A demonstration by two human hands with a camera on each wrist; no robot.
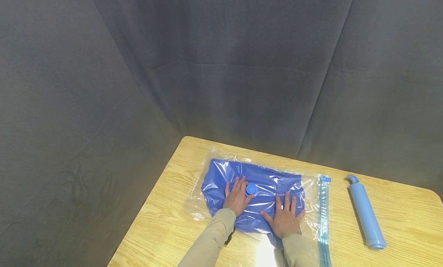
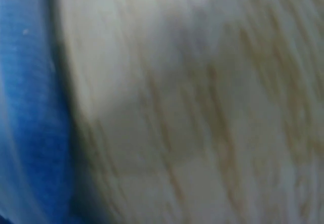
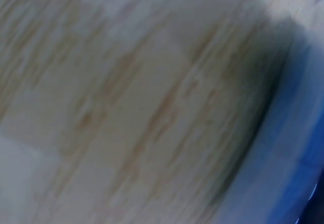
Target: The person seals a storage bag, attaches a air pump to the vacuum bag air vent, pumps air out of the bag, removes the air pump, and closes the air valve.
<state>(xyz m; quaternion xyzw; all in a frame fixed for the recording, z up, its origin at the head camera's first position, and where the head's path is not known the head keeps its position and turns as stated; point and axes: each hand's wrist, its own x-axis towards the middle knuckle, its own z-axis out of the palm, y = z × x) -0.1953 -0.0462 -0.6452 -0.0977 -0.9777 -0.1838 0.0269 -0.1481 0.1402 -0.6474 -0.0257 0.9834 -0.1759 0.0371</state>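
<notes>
A clear plastic vacuum storage bag [image 1: 311,186] lies flat on the wooden table with folded blue fabric [image 1: 263,175] inside. Its round blue valve cap [image 1: 251,189] sits near the middle. My left hand [image 1: 236,199] rests on the bag just left of the cap, fingers spread, thumb close below it. Farther right, my right hand [image 1: 285,219] lies palm down on the bag with its fingers straight and spread. In both wrist views, a blue edge of the bag's contents [image 2: 30,113] shows blurred beside the wood grain.
A light-blue hand pump [image 1: 367,215] lies on the table [image 1: 408,209] right of the bag. The bag's zip strip [image 1: 323,213] runs down its right side, with a blue slider [image 1: 325,178] at the top. Grey curtains [image 1: 235,86] hang behind and left of the table.
</notes>
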